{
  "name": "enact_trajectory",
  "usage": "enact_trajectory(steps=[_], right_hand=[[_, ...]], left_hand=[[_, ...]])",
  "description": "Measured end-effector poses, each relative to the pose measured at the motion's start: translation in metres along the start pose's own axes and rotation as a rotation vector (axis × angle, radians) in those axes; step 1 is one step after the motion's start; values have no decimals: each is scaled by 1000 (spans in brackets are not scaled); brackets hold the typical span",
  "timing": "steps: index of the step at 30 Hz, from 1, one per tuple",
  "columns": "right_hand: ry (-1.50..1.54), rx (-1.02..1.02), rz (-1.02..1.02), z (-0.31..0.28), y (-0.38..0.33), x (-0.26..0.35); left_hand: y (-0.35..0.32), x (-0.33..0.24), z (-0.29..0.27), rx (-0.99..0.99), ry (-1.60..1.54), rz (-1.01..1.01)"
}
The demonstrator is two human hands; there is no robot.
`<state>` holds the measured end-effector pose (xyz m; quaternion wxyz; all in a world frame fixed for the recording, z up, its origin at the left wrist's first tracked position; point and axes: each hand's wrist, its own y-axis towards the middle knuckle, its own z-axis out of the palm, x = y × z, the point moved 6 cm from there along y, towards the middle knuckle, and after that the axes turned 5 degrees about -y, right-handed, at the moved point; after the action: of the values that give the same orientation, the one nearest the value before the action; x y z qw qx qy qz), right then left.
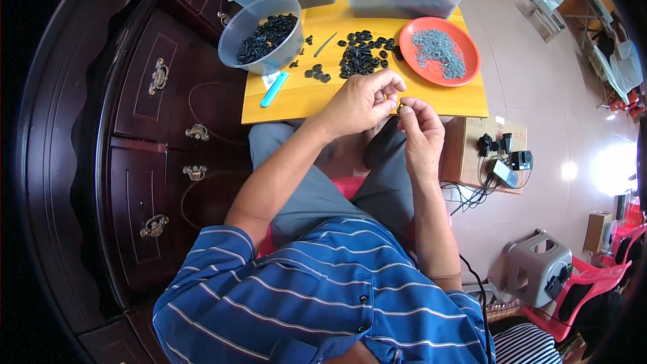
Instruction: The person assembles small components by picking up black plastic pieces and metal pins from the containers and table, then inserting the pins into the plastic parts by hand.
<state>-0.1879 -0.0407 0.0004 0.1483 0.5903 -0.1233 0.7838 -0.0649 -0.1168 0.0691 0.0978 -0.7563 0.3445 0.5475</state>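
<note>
1. So my left hand (357, 102) and right hand (419, 127) met fingertip to fingertip, both pinched on one small dark part (397, 104), just above the yellow table (296, 98) edge.
2. Black rings (360, 54) and orange plate (439, 51) of metal clips sat close, probably for easy reach.

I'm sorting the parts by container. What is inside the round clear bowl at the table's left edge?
The round clear bowl holds a heap of small black rings, filling about half. Whatever lies beneath the heap is covered.
</note>
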Motion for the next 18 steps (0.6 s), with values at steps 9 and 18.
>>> enact_trajectory(steps=[9, 18], right_hand=[[-153, -15, -65, -4, 0, -2], [-449, -60, -301, 4, -9, 7]], left_hand=[[-1, -2, 4, -17, 54, 0], [-18, 30, 5, -47, -156, -141]])
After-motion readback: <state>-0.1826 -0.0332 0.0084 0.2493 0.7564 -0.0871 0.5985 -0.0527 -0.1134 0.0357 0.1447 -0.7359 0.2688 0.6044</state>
